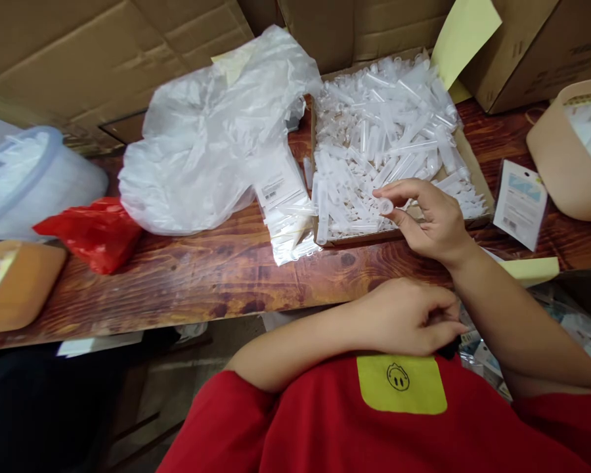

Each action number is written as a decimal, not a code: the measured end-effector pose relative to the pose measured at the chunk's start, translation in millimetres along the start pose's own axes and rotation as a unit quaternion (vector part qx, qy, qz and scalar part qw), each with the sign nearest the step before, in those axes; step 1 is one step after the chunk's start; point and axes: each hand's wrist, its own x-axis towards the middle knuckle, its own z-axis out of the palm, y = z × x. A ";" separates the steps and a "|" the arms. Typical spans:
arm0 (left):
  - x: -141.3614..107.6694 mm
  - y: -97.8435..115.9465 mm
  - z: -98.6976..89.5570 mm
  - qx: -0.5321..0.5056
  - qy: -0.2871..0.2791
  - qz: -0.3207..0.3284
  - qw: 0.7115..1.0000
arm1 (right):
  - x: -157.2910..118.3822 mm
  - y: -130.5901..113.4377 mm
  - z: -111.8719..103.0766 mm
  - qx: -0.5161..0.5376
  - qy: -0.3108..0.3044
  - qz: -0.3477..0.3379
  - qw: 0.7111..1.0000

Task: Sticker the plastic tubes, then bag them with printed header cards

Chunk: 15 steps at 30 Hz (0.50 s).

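My right hand (431, 220) pinches a translucent plastic tube (385, 206) between thumb and fingers, its round end facing me. It is over the front of a shallow cardboard tray (475, 167) heaped with clear tubes (374, 141) and small white pieces (465, 200). My left hand (416, 315) is in front of the table edge, close to my body, with its fingers curled together. What it holds, if anything, is hidden. Flat clear bags with white cards (280, 190) lie against the tray's left side.
A crumpled white plastic bag (192, 151) and a red bag (98, 233) lie on the wooden table (187, 276). A bluish tub (64, 184) and an orange container (34, 289) are at left. At right are a beige basket (561, 151), a packaged card (519, 203) and cardboard boxes (546, 59).
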 end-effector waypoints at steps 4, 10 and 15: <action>32.8 21.8 10.5 0.118 0.024 0.070 0.990 | -0.9 5.5 3.3 0.006 -0.022 -0.024 0.999; 94.9 45.1 30.9 0.339 0.093 0.062 0.934 | -2.4 11.8 5.5 -0.033 -0.058 -0.061 0.996; 128.1 58.8 36.9 0.328 0.048 -0.022 0.943 | -3.8 13.5 11.2 -0.055 -0.064 -0.089 0.992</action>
